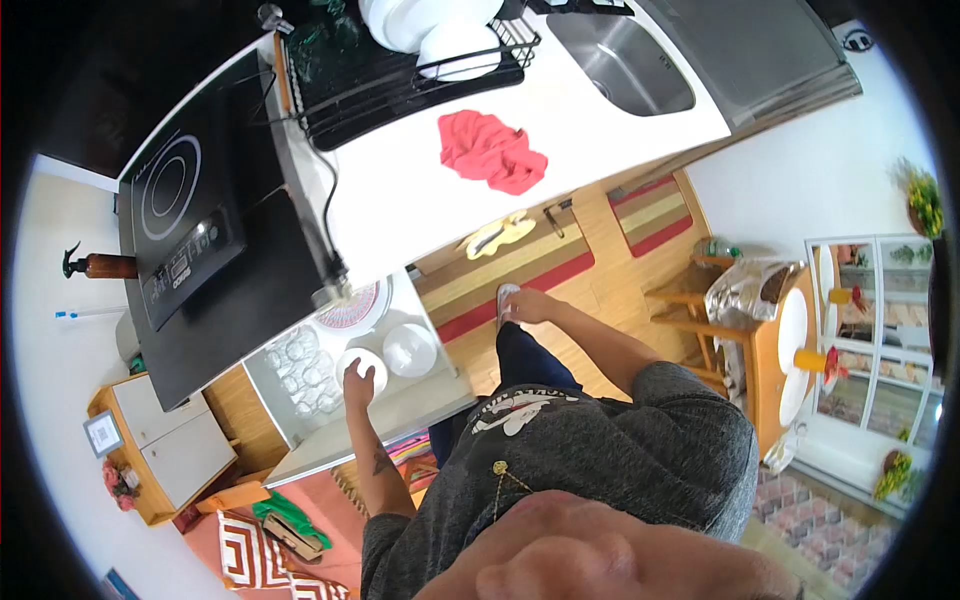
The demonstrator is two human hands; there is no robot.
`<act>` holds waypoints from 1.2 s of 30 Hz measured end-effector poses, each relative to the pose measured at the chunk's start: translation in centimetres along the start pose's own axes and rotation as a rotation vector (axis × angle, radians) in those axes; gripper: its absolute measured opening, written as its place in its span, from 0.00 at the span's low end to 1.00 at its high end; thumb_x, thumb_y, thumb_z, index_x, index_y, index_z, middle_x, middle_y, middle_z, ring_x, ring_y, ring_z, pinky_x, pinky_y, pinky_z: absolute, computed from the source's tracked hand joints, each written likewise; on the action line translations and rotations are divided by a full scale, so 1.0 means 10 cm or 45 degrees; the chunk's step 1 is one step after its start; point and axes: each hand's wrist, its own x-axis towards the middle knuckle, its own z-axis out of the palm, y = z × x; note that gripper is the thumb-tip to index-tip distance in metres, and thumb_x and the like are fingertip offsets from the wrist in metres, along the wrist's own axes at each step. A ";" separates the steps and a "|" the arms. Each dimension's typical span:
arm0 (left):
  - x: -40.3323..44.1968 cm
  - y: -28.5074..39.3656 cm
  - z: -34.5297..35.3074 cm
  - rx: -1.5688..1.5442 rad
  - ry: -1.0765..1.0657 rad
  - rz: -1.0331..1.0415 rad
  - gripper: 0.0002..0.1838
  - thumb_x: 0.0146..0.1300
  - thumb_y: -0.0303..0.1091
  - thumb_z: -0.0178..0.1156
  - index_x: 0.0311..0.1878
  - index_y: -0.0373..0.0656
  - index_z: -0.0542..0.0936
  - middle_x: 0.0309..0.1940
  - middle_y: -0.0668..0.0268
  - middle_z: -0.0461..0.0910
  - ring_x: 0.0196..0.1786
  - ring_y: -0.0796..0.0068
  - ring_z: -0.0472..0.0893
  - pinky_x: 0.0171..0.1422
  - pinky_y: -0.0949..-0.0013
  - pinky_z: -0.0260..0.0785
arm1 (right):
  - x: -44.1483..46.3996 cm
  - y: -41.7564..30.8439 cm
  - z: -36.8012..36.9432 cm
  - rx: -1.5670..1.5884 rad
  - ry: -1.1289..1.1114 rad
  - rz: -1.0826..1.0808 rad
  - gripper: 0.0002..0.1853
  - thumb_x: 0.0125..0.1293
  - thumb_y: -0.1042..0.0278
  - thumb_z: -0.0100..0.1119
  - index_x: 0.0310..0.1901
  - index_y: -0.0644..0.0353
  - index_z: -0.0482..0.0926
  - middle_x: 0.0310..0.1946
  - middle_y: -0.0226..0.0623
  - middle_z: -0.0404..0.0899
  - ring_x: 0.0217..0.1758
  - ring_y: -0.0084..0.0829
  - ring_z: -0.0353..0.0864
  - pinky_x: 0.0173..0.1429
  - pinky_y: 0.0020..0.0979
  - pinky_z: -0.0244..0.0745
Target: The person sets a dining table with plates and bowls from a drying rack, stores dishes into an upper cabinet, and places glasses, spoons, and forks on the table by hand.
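Observation:
Over a pulled-out drawer (pixel 333 447), my left hand (pixel 358 382) is at a white round dish (pixel 375 360), its fingers apart at the dish's near edge. Whether the fingertips touch it is too small to tell. Beside the dish are a white bowl (pixel 410 350), clear glasses (pixel 300 375) and a plate with a red pattern (pixel 352 308). My right hand (pixel 530 306) hangs above the floor by my shoe, fingers loosely apart, with nothing visible in it.
The white counter (pixel 385 200) carries a red cloth (pixel 490 150), a dish rack (pixel 430 75) and a sink (pixel 635 70). An induction cooktop (pixel 180 215) and a brown spray bottle (pixel 110 265) stand left. A striped mat (pixel 520 280) lies ahead; a wooden table (pixel 768 370) stands right.

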 end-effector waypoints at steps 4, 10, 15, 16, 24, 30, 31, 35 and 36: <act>-0.26 0.89 0.14 -0.092 -0.020 -0.072 0.26 0.57 0.43 0.59 0.55 0.37 0.72 0.53 0.49 0.73 0.57 0.54 0.72 0.61 0.61 0.63 | -0.31 0.44 -0.50 0.093 -0.092 -0.206 0.15 0.52 0.60 0.53 0.39 0.56 0.82 0.36 0.44 0.81 0.43 0.42 0.79 0.48 0.39 0.72; -0.02 2.57 -0.10 -0.264 -0.474 0.292 0.20 0.63 0.44 0.55 0.50 0.37 0.76 0.42 0.56 0.80 0.47 0.66 0.78 0.54 0.69 0.67 | -0.70 0.50 -2.01 0.208 -0.172 -0.199 0.14 0.58 0.58 0.56 0.43 0.54 0.81 0.40 0.39 0.81 0.42 0.35 0.80 0.49 0.32 0.73; -0.01 3.86 -0.78 -0.737 -0.557 0.568 0.17 0.65 0.34 0.53 0.52 0.34 0.72 0.43 0.63 0.78 0.47 0.75 0.76 0.56 0.72 0.65 | -0.75 0.41 -2.47 1.123 0.300 -0.354 0.11 0.62 0.72 0.56 0.46 0.62 0.78 0.36 0.32 0.81 0.39 0.21 0.78 0.46 0.25 0.72; 0.03 4.02 -0.92 -0.817 -0.478 0.622 0.16 0.65 0.34 0.54 0.52 0.34 0.73 0.42 0.62 0.78 0.47 0.75 0.76 0.56 0.72 0.65 | -0.72 0.39 -2.56 1.241 0.353 -0.438 0.11 0.62 0.73 0.57 0.46 0.62 0.77 0.34 0.30 0.79 0.38 0.17 0.75 0.44 0.22 0.71; 1.35 5.03 -1.82 -0.855 0.671 1.029 0.13 0.62 0.31 0.57 0.47 0.34 0.77 0.42 0.61 0.77 0.44 0.75 0.77 0.52 0.73 0.67 | -0.16 0.15 -4.08 0.947 1.243 -0.585 0.06 0.57 0.75 0.60 0.36 0.64 0.78 0.24 0.26 0.76 0.26 0.14 0.69 0.32 0.20 0.68; 2.30 5.70 -2.32 0.014 1.179 1.247 0.18 0.56 0.34 0.61 0.50 0.42 0.76 0.47 0.53 0.75 0.49 0.52 0.74 0.54 0.59 0.65 | 0.69 -0.02 -5.15 0.226 1.669 -0.661 0.12 0.54 0.75 0.60 0.42 0.62 0.76 0.38 0.41 0.75 0.40 0.37 0.77 0.45 0.31 0.74; 2.40 5.75 -2.36 0.056 1.171 1.268 0.17 0.56 0.34 0.60 0.49 0.43 0.77 0.46 0.53 0.76 0.48 0.53 0.75 0.53 0.60 0.67 | 0.83 -0.05 -5.24 0.228 1.667 -0.670 0.12 0.54 0.75 0.60 0.42 0.62 0.76 0.38 0.41 0.75 0.40 0.37 0.77 0.45 0.31 0.74; 2.60 5.84 -2.46 -0.002 0.887 1.131 0.13 0.57 0.35 0.59 0.46 0.45 0.80 0.41 0.55 0.79 0.43 0.55 0.78 0.47 0.61 0.70 | 1.17 -0.09 -5.43 0.029 1.787 -0.661 0.11 0.55 0.73 0.58 0.42 0.60 0.77 0.39 0.41 0.76 0.43 0.43 0.76 0.46 0.37 0.73; 2.62 5.84 -2.46 0.022 0.907 1.121 0.11 0.58 0.35 0.58 0.44 0.45 0.81 0.39 0.56 0.80 0.41 0.56 0.79 0.45 0.62 0.71 | 1.19 -0.09 -5.45 0.013 1.732 -0.605 0.10 0.56 0.73 0.58 0.41 0.60 0.78 0.38 0.40 0.77 0.42 0.43 0.76 0.46 0.37 0.73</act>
